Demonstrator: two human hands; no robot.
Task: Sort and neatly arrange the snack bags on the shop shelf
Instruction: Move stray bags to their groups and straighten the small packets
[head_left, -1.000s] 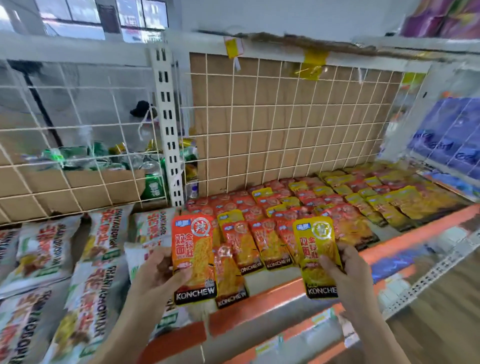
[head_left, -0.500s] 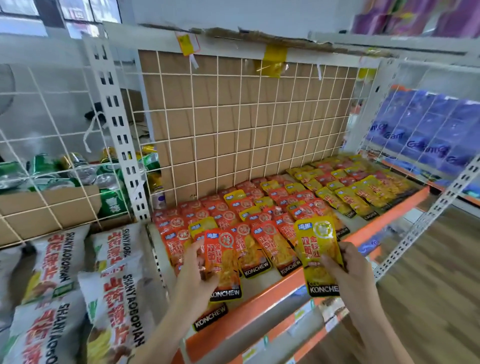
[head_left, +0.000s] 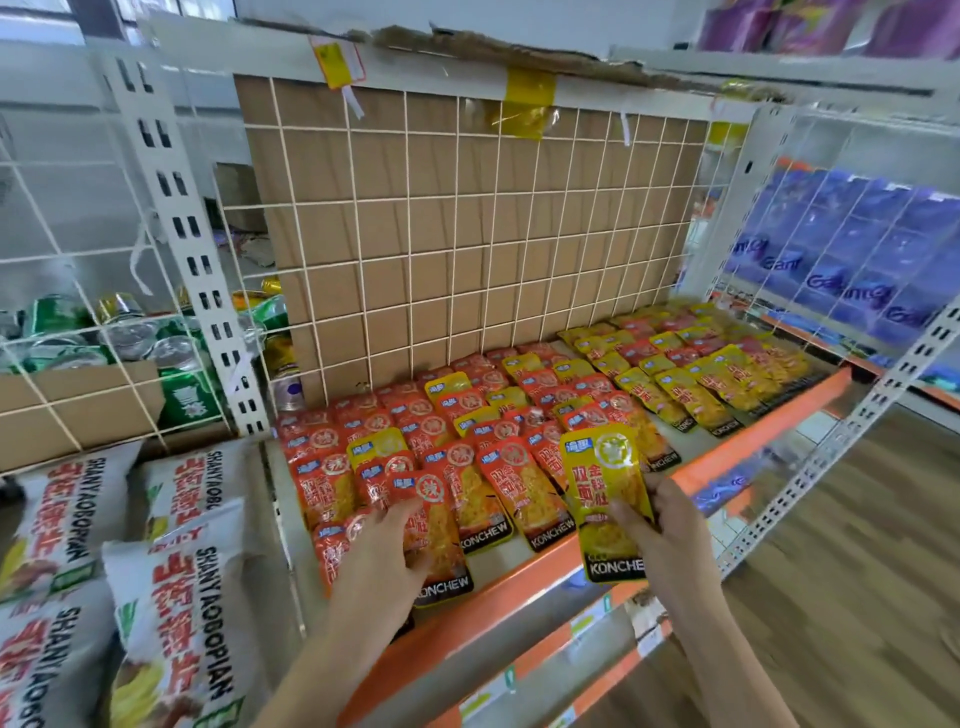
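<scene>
Rows of small red and yellow KONCHEW snack bags (head_left: 524, 410) cover the orange-edged shelf (head_left: 769, 426). My left hand (head_left: 384, 551) lies on a red KONCHEW bag (head_left: 441, 545) at the shelf's front left, its fingers over the bag's left side; the bag is flat among other red bags. My right hand (head_left: 662, 525) grips a yellow KONCHEW bag (head_left: 605, 483) from its right side, lifted above the shelf's front edge. More yellow bags (head_left: 691, 384) lie grouped at the shelf's right.
Large white SHANYAOBOPIAN chip bags (head_left: 176, 597) fill the bay to the left. A white wire grid over brown cardboard (head_left: 467, 234) backs the shelf. Green drink cans (head_left: 67, 332) sit behind the left grid. Blue packs (head_left: 852, 270) hang at right. A wood floor (head_left: 857, 597) is at lower right.
My left hand has lowered the red bag onto the shelf's front left, where it now lies flat. My right hand keeps hold of the yellow bag. The view has panned right.
</scene>
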